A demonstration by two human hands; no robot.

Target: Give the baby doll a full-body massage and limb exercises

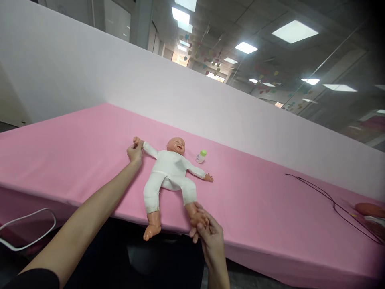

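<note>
A baby doll with a white cloth body lies on its back on the pink-covered table, its head toward the wall. My left hand is closed on the doll's hand at the end of its outstretched arm. Around the doll's foot on the right side, my right hand is wrapped, thumb against the sole. The doll's other foot hangs at the table's front edge. Beside the doll's head sits a small bottle with a green cap, tilted in view and touched by neither hand.
A thin black cable runs over the right part of the table. At the far right edge, part of another doll-like object shows. A low white wall borders the back. A white cable loop hangs at the lower left.
</note>
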